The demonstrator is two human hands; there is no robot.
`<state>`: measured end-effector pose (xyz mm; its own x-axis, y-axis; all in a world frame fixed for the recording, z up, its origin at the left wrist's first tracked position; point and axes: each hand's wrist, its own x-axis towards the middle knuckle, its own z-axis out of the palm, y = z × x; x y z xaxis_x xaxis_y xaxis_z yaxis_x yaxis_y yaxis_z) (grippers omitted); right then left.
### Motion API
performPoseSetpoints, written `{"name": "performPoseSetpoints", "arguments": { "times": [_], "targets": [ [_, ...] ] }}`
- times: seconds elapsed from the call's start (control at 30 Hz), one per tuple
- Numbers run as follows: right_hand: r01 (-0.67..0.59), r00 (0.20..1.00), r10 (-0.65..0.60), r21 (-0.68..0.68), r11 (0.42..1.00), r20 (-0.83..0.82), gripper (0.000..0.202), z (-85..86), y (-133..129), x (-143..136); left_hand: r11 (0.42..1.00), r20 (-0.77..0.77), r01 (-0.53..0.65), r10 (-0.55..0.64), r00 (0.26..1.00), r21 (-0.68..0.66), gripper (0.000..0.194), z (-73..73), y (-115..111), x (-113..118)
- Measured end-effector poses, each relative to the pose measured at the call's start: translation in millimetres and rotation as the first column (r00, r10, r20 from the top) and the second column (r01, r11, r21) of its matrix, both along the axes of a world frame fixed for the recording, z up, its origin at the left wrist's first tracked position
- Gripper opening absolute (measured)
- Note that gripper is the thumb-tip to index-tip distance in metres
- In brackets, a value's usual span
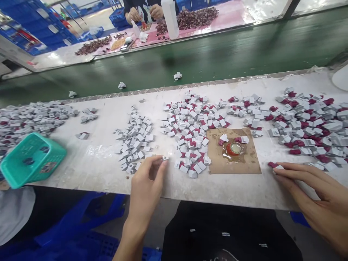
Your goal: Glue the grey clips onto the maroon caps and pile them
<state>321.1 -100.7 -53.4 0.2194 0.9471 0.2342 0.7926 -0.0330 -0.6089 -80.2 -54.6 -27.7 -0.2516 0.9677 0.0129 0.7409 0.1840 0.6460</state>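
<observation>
My left hand [148, 177] pinches a small light-grey plastic piece [164, 158] between thumb and forefinger, just above the white table. A pile of plain grey pieces [138, 134] lies beside it. My right hand [312, 192] holds a grey and dark-red plastic piece [273, 165] at its fingertips, low over the tabletop. Between the hands, a brown cardboard sheet [217, 159] carries a small round dish [235, 148] in a wet, glossy puddle. Two grey and dark-red pieces [241, 139] rest by the dish. A heap of grey and red pieces [190, 119] borders the cardboard.
More grey and red pieces [307, 127] spread at the right. A green basket [54, 156] stands at the left near a grey heap [29, 116]. Behind runs a green conveyor belt [231, 54] bearing a few pieces. Across it, a person's hands [156, 12] work near a white bottle [170, 20].
</observation>
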Motion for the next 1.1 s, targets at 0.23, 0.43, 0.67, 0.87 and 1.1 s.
{"name": "performPoseSetpoints", "arguments": {
  "times": [0.23,0.43,0.67,0.87,1.1],
  "targets": [
    [0.052,0.966,-0.051,-0.003,0.999,-0.255,0.017,18.5,9.8,-16.4,0.989,-0.133,0.070,-0.052,0.990,0.133,0.023,-6.2,6.9,2.7],
    [0.038,0.791,-0.041,-0.017,0.999,-0.610,0.011,35.3,44.2,-51.1,0.993,0.090,-0.010,-0.001,0.996,0.121,0.026,3.4,7.9,7.1],
    [-0.027,0.776,0.013,-0.012,1.000,-0.631,0.014,29.5,59.9,-60.6,0.962,-0.177,0.222,-0.194,0.965,0.157,0.026,-5.4,13.5,2.6],
    [-0.114,0.870,0.139,0.080,0.990,-0.474,0.013,37.3,57.3,-69.2,0.976,-0.089,0.188,-0.178,0.980,0.114,0.027,-13.2,8.7,-5.0],
    [-0.130,0.931,0.155,0.097,0.987,-0.329,0.019,35.3,54.2,-70.6,0.982,-0.013,0.175,-0.175,0.984,0.067,0.015,-3.1,5.7,-1.8]
  ]
}}
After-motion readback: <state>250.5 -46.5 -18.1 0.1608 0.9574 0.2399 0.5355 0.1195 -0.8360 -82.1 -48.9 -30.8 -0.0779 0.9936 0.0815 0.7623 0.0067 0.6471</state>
